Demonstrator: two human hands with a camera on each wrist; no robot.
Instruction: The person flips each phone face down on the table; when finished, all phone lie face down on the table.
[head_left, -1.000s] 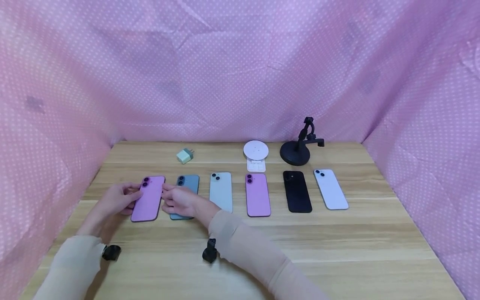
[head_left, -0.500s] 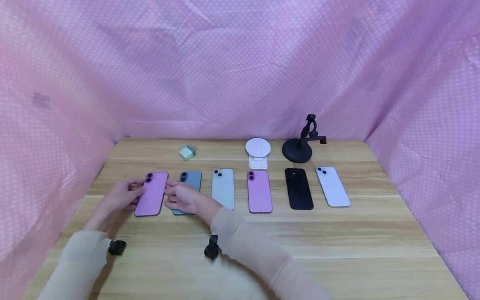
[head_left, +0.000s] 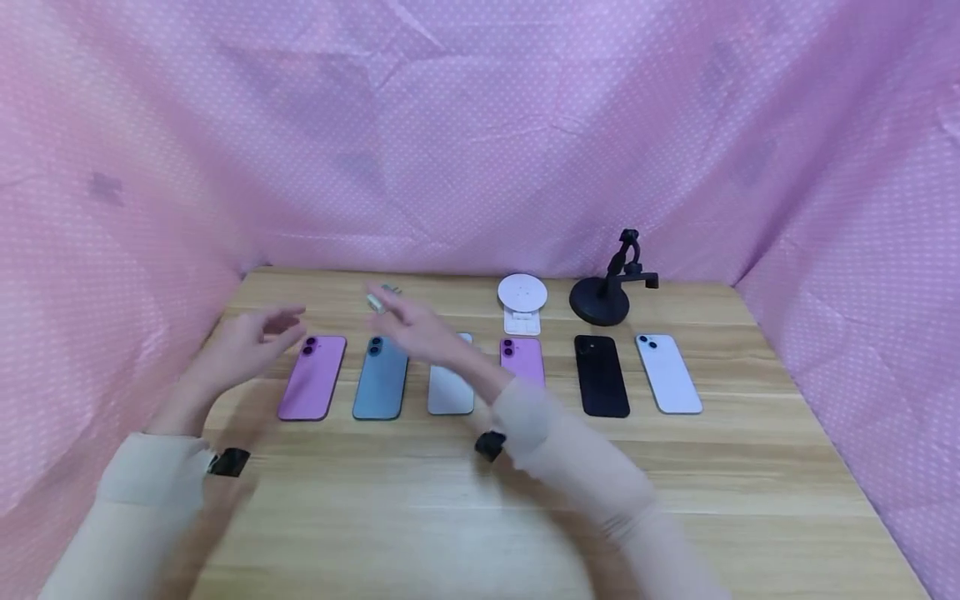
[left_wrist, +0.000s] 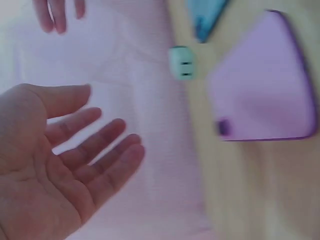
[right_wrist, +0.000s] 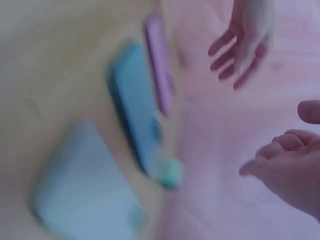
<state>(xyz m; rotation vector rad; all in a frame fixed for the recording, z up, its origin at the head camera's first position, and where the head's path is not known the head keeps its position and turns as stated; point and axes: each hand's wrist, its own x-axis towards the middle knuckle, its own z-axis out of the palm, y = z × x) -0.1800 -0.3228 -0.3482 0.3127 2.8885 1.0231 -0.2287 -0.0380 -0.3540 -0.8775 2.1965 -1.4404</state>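
My left hand (head_left: 243,346) is raised off the table beside the leftmost purple phone (head_left: 313,379), its fingers apart and holding nothing. In the left wrist view, the palm and loosely bent fingers are bare. My right hand (head_left: 422,332), blurred, hangs above the table between the blue phone (head_left: 381,383) and the pale phone (head_left: 452,393), covering part of the pale one. Its fingers carry nothing. Behind its fingertips, partly hidden, is the mint-green charger plug (left_wrist: 182,63), seen whole in the left wrist view.
Further right in the row lie another purple phone (head_left: 522,360), partly under the right arm, a black phone (head_left: 602,377) and a white phone (head_left: 669,375). Behind them stand a white round stand (head_left: 522,293) and a black phone holder (head_left: 600,302). Pink dotted cloth (head_left: 480,150) encloses the table.
Both hands have let go of the leftmost purple phone, which lies in the row. The left hand has lifted slightly; the right hand has moved up and to the right, uncovering the blue phone.
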